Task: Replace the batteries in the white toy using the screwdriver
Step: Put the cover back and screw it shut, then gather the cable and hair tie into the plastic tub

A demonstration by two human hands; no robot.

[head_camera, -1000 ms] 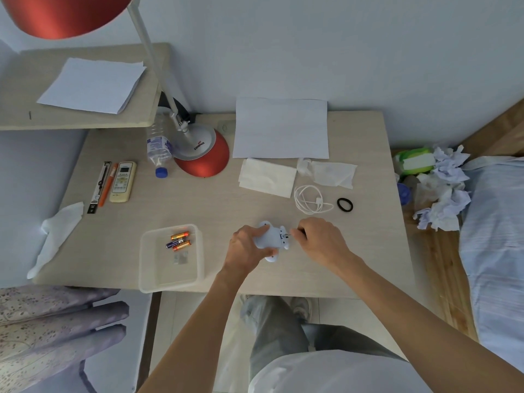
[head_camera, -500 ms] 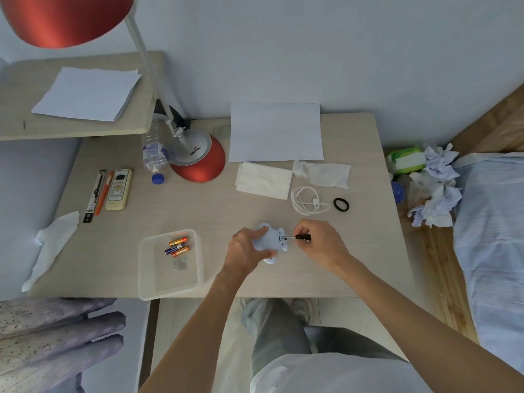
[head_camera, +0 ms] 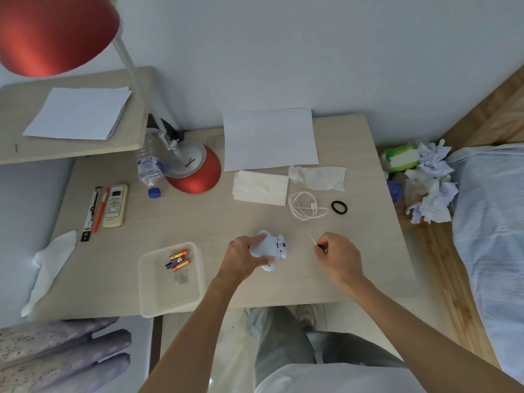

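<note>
Most of screwdriver (head_camera: 312,239) hidden within right hand (head_camera: 338,258)

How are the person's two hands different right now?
The left hand curls round the white toy, while the right hand pinches the thin screwdriver. The left hand touches the toy; the right hand sits apart from it, with bare desk showing between them. The left hand hides part of the toy; the right hand leaves the screwdriver's shaft showing. Both hands are bare and hold something.
</note>
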